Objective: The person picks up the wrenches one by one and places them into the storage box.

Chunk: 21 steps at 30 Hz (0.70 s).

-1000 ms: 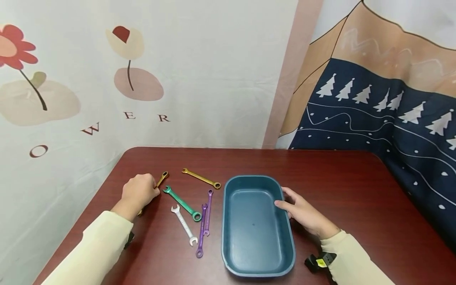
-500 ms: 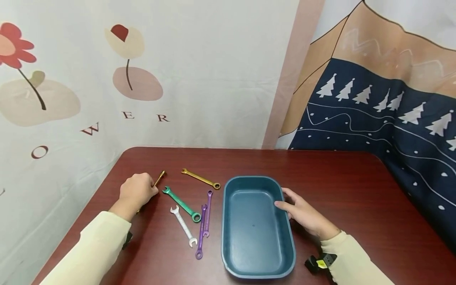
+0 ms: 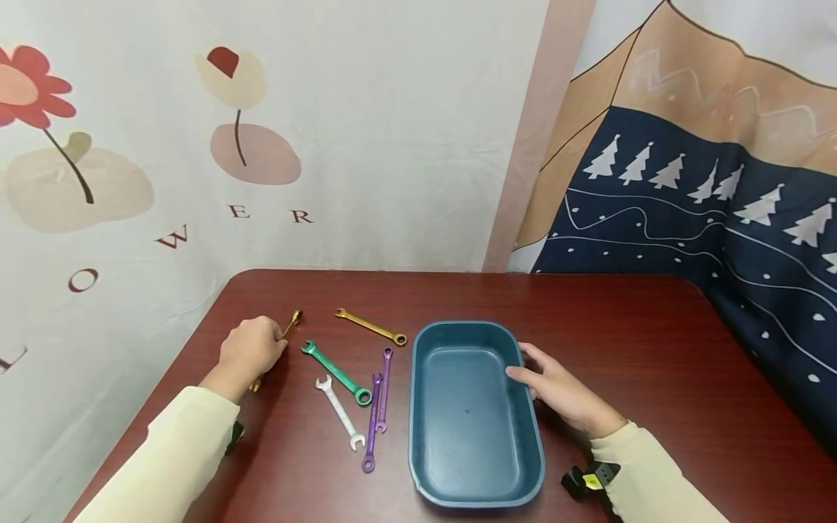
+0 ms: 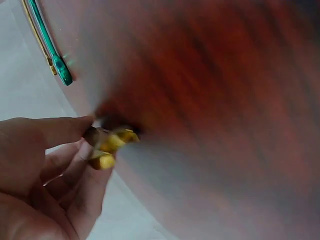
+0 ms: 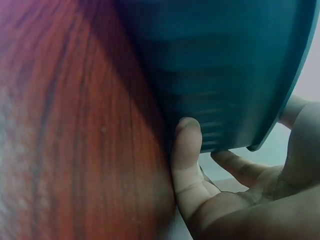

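Note:
At the left of the table my left hand (image 3: pixel 251 352) pinches a gold wrench (image 4: pixel 111 146) between thumb and fingers; its ring end shows past the knuckles in the head view, while the hand hides its middle. My right hand (image 3: pixel 556 388) grips the right wall of a blue plastic bin (image 3: pixel 418 414), thumb over the rim and fingers against the outside. The bin has nothing in it. Between the left hand and the bin lie a second gold wrench (image 3: pixel 370 327), a green wrench (image 3: pixel 336 373), a white wrench (image 3: pixel 341 412) and two purple wrenches (image 3: pixel 373 425), one overlapping the other.
The dark red wooden table (image 3: pixel 654 349) runs back to a printed curtain (image 3: pixel 392 145) with flowers and letters. A navy cloth with tree prints (image 3: pixel 654 203) hangs at the right. A wrist camera (image 3: pixel 582 481) sits beside the right sleeve.
In the left hand the gold wrench has turned slightly, its ring end now nearer the knuckles. The right hand and the bin stay in place.

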Tool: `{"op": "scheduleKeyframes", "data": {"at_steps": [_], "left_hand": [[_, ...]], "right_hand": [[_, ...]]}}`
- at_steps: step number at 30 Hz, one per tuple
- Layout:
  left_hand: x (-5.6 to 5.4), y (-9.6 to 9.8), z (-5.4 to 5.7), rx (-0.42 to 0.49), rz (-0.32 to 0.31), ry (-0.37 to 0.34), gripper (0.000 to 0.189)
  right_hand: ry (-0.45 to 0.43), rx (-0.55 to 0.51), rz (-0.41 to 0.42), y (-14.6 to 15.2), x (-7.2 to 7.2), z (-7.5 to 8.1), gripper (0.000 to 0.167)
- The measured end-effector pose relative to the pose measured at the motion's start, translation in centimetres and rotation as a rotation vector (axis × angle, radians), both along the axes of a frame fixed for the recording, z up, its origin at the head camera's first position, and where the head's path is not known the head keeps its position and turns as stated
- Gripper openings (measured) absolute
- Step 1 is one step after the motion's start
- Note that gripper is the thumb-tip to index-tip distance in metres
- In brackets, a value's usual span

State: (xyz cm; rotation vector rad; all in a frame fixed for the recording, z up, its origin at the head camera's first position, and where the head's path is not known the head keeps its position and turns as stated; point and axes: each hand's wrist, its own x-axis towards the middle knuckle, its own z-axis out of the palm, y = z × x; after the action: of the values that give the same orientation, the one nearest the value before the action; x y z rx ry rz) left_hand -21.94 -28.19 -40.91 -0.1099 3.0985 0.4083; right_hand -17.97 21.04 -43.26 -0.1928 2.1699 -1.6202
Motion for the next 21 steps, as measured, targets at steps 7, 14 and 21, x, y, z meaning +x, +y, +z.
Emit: {"op": "scheduleKeyframes", "data": {"at_steps": [7, 14, 21], "left_hand": [[0.2, -0.9, -0.5, 0.086, -0.017, 0.012, 0.017], [0.5, -1.3, -0.7, 0.185, -0.009, 0.081, 0.023], [0.6, -0.4, 0.0, 0.369, -0.007, 0.072, 0.028]], "right_hand": [[-0.007, 0.006, -0.011, 0.2, 0.0, -0.4, 0.059], [-0.012, -0.015, 0.001, 0.1, -0.2, -0.5, 0.06], [-0.009, -0.019, 0.004, 0.3, -0.2, -0.5, 0.061]]}}
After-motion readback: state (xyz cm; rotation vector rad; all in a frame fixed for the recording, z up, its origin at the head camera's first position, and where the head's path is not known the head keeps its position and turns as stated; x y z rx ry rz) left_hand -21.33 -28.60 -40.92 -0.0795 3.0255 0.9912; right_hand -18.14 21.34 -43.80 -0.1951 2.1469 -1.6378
